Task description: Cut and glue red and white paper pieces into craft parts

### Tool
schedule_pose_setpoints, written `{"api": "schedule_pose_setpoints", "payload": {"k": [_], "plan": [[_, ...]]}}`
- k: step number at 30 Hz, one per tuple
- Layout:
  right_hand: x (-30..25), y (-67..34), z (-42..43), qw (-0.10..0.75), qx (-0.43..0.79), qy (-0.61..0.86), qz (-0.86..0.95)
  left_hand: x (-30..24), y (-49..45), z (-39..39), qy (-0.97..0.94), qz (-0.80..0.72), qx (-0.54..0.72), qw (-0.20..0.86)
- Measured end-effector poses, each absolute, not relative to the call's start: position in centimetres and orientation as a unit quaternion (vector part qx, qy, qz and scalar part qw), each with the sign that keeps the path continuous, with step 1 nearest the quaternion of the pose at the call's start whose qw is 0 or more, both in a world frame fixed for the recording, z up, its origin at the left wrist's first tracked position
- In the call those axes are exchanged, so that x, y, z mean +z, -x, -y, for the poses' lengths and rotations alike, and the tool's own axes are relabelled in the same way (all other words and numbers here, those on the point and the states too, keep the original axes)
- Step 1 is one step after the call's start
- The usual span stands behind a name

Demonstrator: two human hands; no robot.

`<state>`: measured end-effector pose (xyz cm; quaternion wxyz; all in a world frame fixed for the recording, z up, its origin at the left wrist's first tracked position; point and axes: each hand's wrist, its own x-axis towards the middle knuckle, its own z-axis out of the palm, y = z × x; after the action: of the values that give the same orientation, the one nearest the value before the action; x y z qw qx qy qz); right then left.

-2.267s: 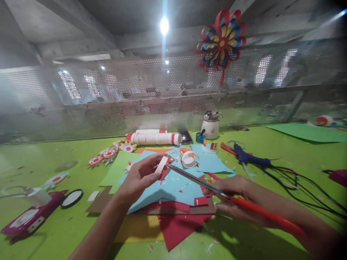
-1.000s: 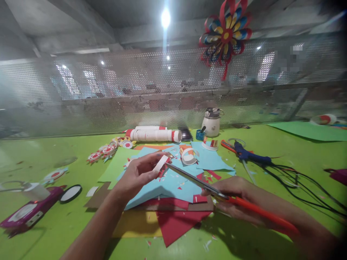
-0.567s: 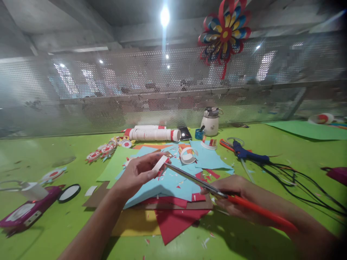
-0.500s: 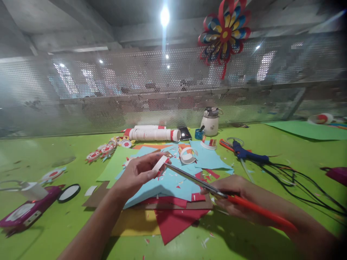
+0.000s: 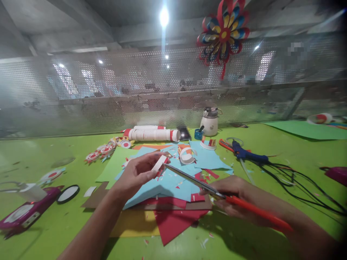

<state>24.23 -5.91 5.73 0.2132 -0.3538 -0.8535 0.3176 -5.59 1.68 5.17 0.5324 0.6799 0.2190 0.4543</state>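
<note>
My left hand [image 5: 139,171] pinches a small white and red paper piece [image 5: 159,163] between thumb and fingers. Gripped in my right hand [image 5: 230,191] is a pair of scissors [image 5: 189,177] with orange-red handles. Their blade tips reach the right edge of the paper piece; whether they cut into it I cannot tell. Below both hands lie light blue sheets [image 5: 168,189], a red sheet [image 5: 173,227] and brown card [image 5: 93,198], scattered with small scraps. A curled white paper strip [image 5: 188,156] lies just beyond my left hand.
A glue gun [image 5: 248,154] with black cables lies at the right. White and red paper tubes [image 5: 151,135], a blue pot [image 5: 198,134] and a bottle [image 5: 209,124] stand along the back. At left are a purple power strip [image 5: 29,209], a round mirror-like disc [image 5: 68,194] and paper wheels [image 5: 106,149].
Hands, paper piece and scissors hold almost the same pose. The whole view has shifted very slightly.
</note>
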Motion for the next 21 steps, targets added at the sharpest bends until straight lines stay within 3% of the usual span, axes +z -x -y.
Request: {"api": "schedule_pose_setpoints", "payload": {"k": [12, 21], "plan": [[6.4, -23.1, 7.0, 0.164, 0.263, 0.394, 0.865, 5.4, 5.4, -1.9, -0.613, -0.240, 0.518, 0.546], [4.6, -25.1, 4.3, 0.211, 0.202, 0.488, 0.822, 6.0, 4.5, -1.2, -0.570, -0.217, 0.558, 0.563]]}}
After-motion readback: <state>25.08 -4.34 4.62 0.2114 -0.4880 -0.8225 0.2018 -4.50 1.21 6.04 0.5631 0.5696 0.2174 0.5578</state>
